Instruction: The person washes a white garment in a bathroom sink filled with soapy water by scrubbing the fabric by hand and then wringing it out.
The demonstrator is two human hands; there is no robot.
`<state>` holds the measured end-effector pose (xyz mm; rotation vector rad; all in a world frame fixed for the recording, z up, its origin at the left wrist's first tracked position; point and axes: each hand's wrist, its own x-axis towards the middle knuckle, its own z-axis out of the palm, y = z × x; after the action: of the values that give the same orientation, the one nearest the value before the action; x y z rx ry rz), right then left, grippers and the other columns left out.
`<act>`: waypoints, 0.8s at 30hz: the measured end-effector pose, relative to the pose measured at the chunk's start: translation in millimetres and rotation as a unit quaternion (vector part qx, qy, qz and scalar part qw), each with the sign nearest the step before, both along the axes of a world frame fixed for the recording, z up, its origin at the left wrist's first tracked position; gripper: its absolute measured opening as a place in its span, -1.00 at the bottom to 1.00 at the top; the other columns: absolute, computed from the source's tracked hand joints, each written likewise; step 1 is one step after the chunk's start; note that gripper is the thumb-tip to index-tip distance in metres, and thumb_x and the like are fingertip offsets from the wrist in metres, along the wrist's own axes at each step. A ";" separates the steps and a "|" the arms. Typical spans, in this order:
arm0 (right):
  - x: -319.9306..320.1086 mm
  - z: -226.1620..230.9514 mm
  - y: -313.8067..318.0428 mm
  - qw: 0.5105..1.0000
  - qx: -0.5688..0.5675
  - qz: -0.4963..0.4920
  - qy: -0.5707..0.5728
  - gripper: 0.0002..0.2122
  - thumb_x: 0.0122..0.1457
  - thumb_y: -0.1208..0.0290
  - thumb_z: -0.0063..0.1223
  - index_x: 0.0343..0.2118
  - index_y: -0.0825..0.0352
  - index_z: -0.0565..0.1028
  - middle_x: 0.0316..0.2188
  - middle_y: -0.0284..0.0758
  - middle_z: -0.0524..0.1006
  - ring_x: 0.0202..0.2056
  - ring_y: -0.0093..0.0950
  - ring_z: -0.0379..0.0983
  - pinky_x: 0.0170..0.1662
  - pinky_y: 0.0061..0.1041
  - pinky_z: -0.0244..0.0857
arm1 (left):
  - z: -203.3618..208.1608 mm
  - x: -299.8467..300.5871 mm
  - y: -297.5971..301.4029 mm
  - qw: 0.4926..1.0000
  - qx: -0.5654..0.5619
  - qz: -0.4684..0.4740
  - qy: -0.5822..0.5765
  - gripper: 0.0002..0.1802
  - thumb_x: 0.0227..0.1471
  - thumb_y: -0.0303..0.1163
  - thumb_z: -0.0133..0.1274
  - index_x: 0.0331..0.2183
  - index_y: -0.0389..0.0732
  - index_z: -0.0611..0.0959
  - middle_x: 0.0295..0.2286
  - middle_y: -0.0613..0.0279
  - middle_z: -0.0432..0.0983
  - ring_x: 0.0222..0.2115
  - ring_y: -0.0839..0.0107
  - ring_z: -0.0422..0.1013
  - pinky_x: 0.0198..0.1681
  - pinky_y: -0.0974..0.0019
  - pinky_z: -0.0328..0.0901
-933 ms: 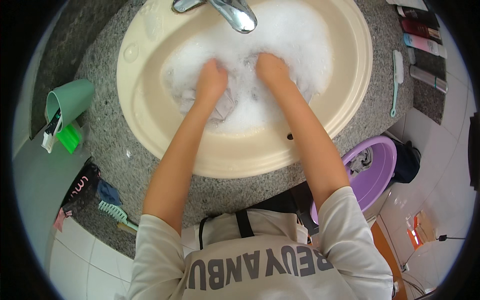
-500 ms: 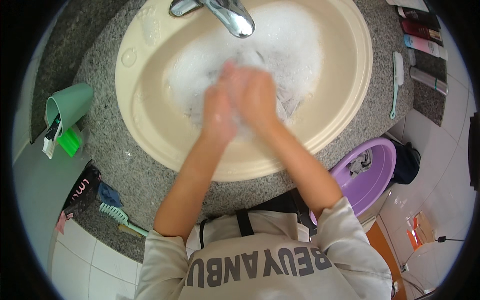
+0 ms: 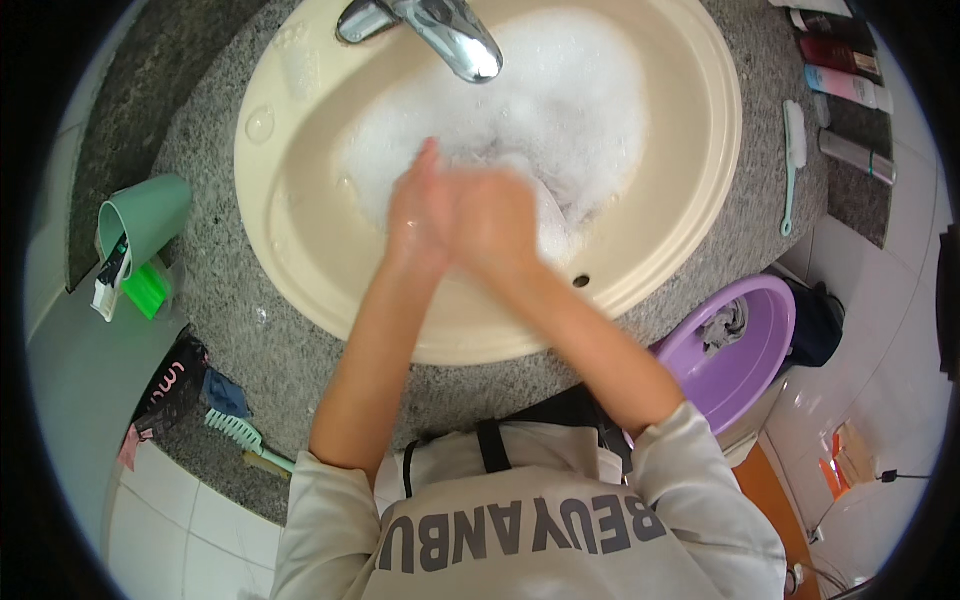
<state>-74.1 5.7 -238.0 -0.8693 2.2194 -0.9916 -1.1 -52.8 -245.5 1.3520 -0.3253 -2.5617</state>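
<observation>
My two hands are pressed together over the near part of a cream oval washbasin [image 3: 690, 200] full of white suds [image 3: 590, 90]. My right hand [image 3: 495, 215], smeared by motion, is closed in a fist. From beside it a wet whitish cloth [image 3: 553, 225] trails into the foam, where most of it is hidden. My left hand [image 3: 415, 225] is closed against the right one, its thumb pointing up toward the tap. The cloth between the palms is mostly covered by my fingers. A chrome tap [image 3: 455, 40] reaches over the basin from the far side.
A purple tub [image 3: 735, 365] with grey cloth [image 3: 725, 325] inside stands at the right. On the granite counter [image 3: 240, 220] are a green cup [image 3: 150, 215], a white-bristled brush [image 3: 793, 150], tubes [image 3: 845, 88] and bottles. A green comb [image 3: 235, 428] lies at the near left.
My hands have shifted slightly left and nearer to me, still together. More of the foam and trailing cloth shows, and the basin's small dark overflow hole is uncovered.
</observation>
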 end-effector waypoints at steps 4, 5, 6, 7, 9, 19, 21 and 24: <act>-8.4 12.7 -8.9 0.994 -0.005 0.033 0.100 -0.65 0.13 0.33 -0.11 -0.77 0.29 0.46 -0.83 -0.29 0.37 -0.80 -0.44 0.29 -0.71 -0.44 0.17 | -12.5 9.1 -3.6 0.996 0.093 -0.015 -0.012 -0.61 0.13 -0.10 -0.09 -0.15 -0.19 0.48 -0.33 0.22 0.48 -0.29 0.39 0.40 -0.14 0.28 0.28; -18.7 13.9 -11.2 0.994 0.070 -0.041 -0.074 -0.65 0.13 0.31 -0.10 -0.77 0.29 0.47 -0.83 -0.27 0.37 -0.79 -0.42 0.30 -0.69 -0.43 0.19 | 13.9 -6.1 4.0 0.997 0.022 -0.021 -0.068 -0.61 0.13 -0.10 -0.09 -0.15 -0.20 0.48 -0.34 0.23 0.48 -0.31 0.39 0.41 -0.16 0.31 0.29; -9.3 7.4 -10.4 0.993 0.094 -0.034 -0.057 -0.64 0.10 0.26 -0.08 -0.79 0.28 0.45 -0.83 -0.24 0.35 -0.78 -0.38 0.31 -0.65 -0.37 0.22 | 27.0 -19.4 6.0 0.991 -0.053 -0.030 -0.117 -0.61 0.13 -0.11 -0.08 -0.15 -0.21 0.48 -0.34 0.24 0.48 -0.32 0.38 0.41 -0.18 0.34 0.30; 3.9 5.6 -5.9 0.994 0.093 -0.037 -0.054 -0.64 0.10 0.26 -0.08 -0.79 0.28 0.45 -0.83 -0.24 0.35 -0.78 -0.38 0.31 -0.65 -0.37 0.22 | 16.3 -12.6 1.0 0.992 -0.054 -0.032 -0.113 -0.61 0.13 -0.11 -0.08 -0.15 -0.21 0.48 -0.34 0.24 0.48 -0.32 0.38 0.41 -0.18 0.34 0.30; 28.9 8.6 2.1 0.965 -0.118 0.064 0.225 -0.62 0.11 0.21 -0.08 -0.79 0.29 0.44 -0.83 -0.25 0.35 -0.77 -0.39 0.32 -0.64 -0.35 0.21 | -3.1 7.9 -9.3 0.997 0.025 -0.020 -0.071 -0.55 0.12 -0.11 -0.07 -0.10 -0.26 0.45 -0.25 0.22 0.46 -0.28 0.38 0.41 -0.17 0.37 0.30; -87.5 18.5 27.6 0.889 0.079 -0.037 -0.450 -0.68 0.01 0.17 0.15 -0.37 0.38 0.52 -0.41 -0.36 0.52 -0.37 -0.56 0.41 -0.20 -0.57 0.27 | 45.0 34.3 -55.4 0.868 -0.350 -0.311 -0.168 -0.76 0.00 -0.35 0.10 -0.31 -0.32 0.56 -0.43 0.26 0.51 -0.37 0.56 0.39 -0.25 0.50 0.27; -99.5 22.4 34.7 0.896 0.077 0.026 -0.437 -0.70 -0.01 0.21 0.18 -0.35 0.37 0.51 -0.41 -0.36 0.52 -0.34 -0.56 0.42 -0.18 -0.57 0.27 | 46.0 39.3 -58.1 0.883 -0.347 -0.269 -0.164 -0.84 -0.03 -0.42 0.11 -0.38 -0.31 0.57 -0.45 0.28 0.50 -0.42 0.60 0.37 -0.31 0.55 0.24; -111.0 26.8 43.4 0.899 0.075 0.065 -0.426 -0.72 -0.04 0.27 0.23 -0.33 0.35 0.51 -0.40 -0.35 0.52 -0.29 -0.57 0.42 -0.16 -0.59 0.27 | 40.5 48.8 -61.6 0.900 -0.355 -0.191 -0.167 -0.84 0.01 -0.42 0.08 -0.36 -0.31 0.56 -0.46 0.29 0.48 -0.43 0.59 0.35 -0.30 0.52 0.24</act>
<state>-185.0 49.1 -211.2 -0.3801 1.4369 -0.8853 47.7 -114.3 -205.0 1.4923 -1.5444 -2.0669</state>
